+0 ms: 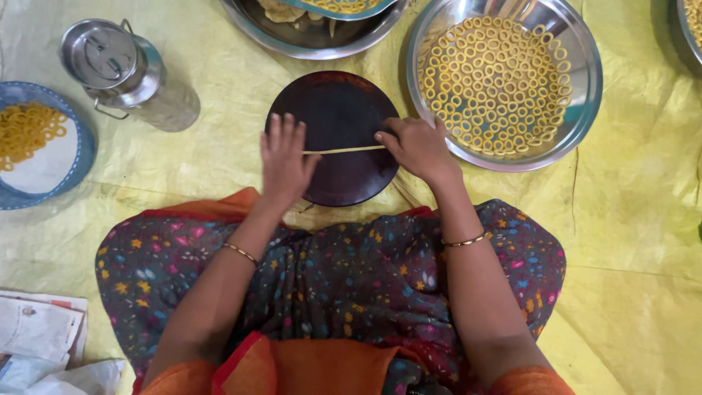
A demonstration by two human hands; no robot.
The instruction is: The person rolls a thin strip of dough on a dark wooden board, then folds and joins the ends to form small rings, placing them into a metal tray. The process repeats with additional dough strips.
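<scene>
Currently both hands are resting on a thin dough strand [344, 151] lying across the round dark board [338, 137]. Left hand [284, 157] is lying flat, fingers spread, palm over one end; right hand [417, 146] is pinching the other end, fingertips closed on it. Judgement: even, light pressure is keeping thickness uniform; strand is fragile. Board edge is sitting just beside the steel tray of dough rings [504, 80] on the right; a steel canister [128, 73] is standing well apart on the left, on the yellow sheet [636, 219].
</scene>
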